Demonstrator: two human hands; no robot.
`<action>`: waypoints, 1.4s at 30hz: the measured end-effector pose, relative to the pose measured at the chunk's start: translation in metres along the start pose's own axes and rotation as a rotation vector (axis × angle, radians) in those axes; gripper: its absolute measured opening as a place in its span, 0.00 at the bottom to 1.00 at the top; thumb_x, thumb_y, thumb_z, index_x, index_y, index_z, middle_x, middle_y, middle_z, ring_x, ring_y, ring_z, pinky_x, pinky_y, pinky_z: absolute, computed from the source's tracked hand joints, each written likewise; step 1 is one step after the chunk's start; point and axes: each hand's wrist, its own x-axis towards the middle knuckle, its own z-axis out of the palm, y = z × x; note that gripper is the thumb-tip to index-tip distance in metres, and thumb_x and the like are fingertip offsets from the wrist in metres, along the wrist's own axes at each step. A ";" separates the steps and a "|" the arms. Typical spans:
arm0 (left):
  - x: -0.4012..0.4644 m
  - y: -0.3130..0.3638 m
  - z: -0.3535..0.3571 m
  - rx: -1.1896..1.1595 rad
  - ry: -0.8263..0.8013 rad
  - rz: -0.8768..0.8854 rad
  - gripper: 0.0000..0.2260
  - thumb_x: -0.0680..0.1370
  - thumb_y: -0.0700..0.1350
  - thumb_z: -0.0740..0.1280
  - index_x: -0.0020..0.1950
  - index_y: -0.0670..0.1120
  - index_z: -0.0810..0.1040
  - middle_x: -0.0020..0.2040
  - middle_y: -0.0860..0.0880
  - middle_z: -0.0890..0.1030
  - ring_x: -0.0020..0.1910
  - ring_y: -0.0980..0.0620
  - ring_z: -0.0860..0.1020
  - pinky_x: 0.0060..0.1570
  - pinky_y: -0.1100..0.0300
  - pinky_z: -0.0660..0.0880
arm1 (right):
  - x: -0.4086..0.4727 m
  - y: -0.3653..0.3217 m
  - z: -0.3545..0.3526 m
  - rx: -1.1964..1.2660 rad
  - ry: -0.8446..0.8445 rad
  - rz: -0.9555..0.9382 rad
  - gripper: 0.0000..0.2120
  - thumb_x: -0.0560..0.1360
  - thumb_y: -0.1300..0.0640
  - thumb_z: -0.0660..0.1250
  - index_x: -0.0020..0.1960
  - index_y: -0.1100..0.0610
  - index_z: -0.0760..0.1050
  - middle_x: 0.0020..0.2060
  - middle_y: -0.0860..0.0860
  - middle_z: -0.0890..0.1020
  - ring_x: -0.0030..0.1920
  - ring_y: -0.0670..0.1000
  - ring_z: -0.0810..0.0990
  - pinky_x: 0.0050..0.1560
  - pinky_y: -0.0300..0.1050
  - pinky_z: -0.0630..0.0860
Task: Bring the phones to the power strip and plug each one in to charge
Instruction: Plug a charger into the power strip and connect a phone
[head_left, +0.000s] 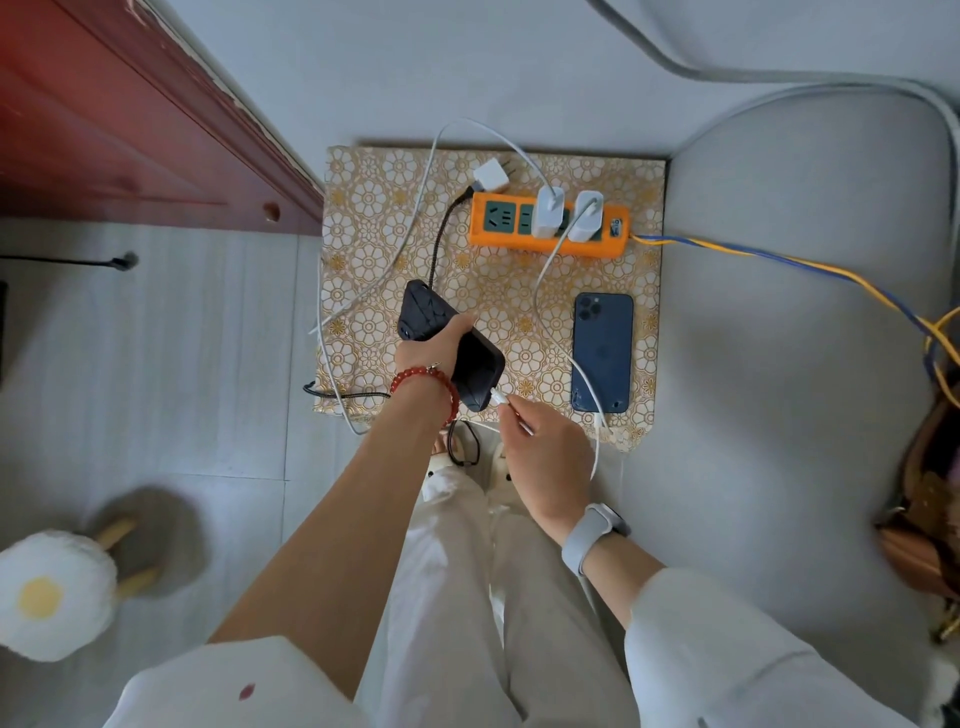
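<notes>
Head view: left hand (423, 348) grips black textured-case phone (451, 348); right hand (545, 457) pinches white cable plug (500, 399) at its 5 o'clock port. Next: seat it squarely.

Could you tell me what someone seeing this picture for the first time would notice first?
Probably the bright orange power strip at the far edge of the patterned mat, with two white chargers plugged in. Next, at the mat's near edge, the left hand holds a black phone while the right hand brings a white connector to its port.
</notes>
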 end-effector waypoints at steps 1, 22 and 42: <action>0.000 0.000 -0.001 0.014 0.003 0.010 0.23 0.63 0.51 0.74 0.49 0.42 0.68 0.41 0.47 0.76 0.45 0.45 0.77 0.51 0.49 0.78 | 0.000 -0.002 -0.001 -0.048 -0.014 -0.018 0.22 0.76 0.56 0.59 0.25 0.51 0.56 0.20 0.48 0.59 0.27 0.51 0.60 0.28 0.43 0.55; 0.003 -0.017 0.008 0.364 0.054 0.039 0.35 0.64 0.54 0.72 0.65 0.39 0.66 0.62 0.39 0.72 0.57 0.40 0.74 0.57 0.45 0.75 | 0.008 0.021 0.004 -0.201 -0.193 -0.115 0.17 0.77 0.50 0.58 0.34 0.58 0.75 0.30 0.56 0.78 0.34 0.56 0.73 0.33 0.46 0.66; 0.016 -0.057 0.077 0.987 0.111 0.478 0.41 0.66 0.53 0.70 0.72 0.45 0.52 0.67 0.40 0.60 0.66 0.39 0.60 0.61 0.42 0.64 | 0.122 0.096 -0.042 -0.483 -0.020 0.120 0.09 0.77 0.60 0.56 0.52 0.64 0.70 0.50 0.62 0.77 0.48 0.64 0.79 0.37 0.47 0.67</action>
